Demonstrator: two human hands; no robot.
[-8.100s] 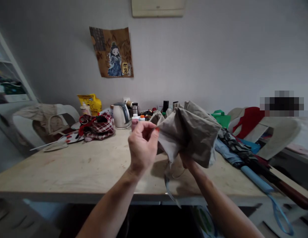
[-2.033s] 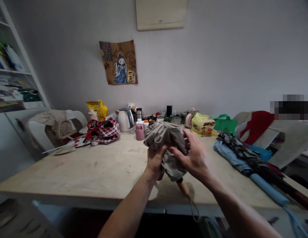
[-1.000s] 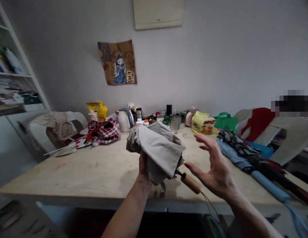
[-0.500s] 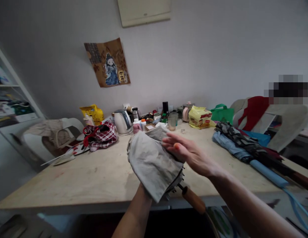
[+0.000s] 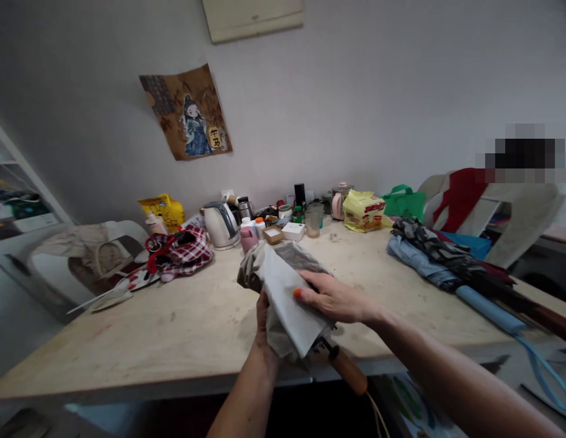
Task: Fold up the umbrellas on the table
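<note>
A light grey umbrella (image 5: 289, 304) with loosely folded cloth lies over the table's front edge, its wooden handle (image 5: 349, 369) pointing down to the right with a cord hanging from it. On the left side of the cloth, my left hand (image 5: 263, 325) grips it from below, its fingers partly hidden behind the folds. My right hand (image 5: 331, 296) rests on the upper right of the cloth, fingers wrapped round the folds and the thumb on top.
Folded umbrellas (image 5: 447, 267) lie at the right of the table (image 5: 173, 340). At the back stand a kettle (image 5: 221, 225), cups, small boxes and a yellow snack bag (image 5: 363, 211). A checked cloth bag (image 5: 186, 250) is on the left.
My right hand has come down from above the umbrella onto its cloth. A pale flap now lies folded over the top, and more of my left hand shows.
</note>
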